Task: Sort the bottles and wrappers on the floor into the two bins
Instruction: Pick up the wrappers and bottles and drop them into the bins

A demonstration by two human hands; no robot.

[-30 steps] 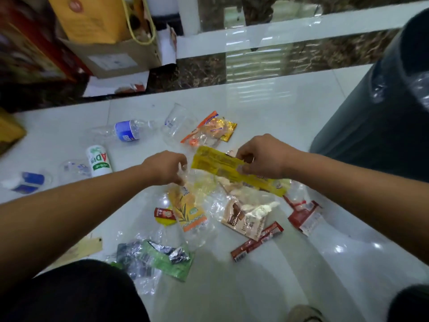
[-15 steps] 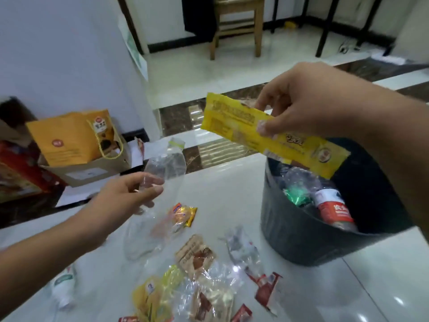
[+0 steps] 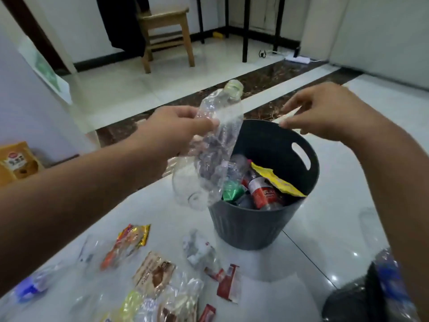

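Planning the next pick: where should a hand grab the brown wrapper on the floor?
Pinch the brown wrapper by its far short edge, from above. It lies flat on the floor, so there is nothing to wrap round. Its near end is crowded by clear plastic; the far end looks free.

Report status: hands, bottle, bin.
Left hand grips crushed clear bottle by left rim of grey bin. Right hand open, empty, above bin. Yellow wrapper lies inside. Bin mouth unblocked.

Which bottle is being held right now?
The crushed clear bottle with a pale cap, gripped by the left hand beside the grey bin; the red-labelled bottle lies inside it.
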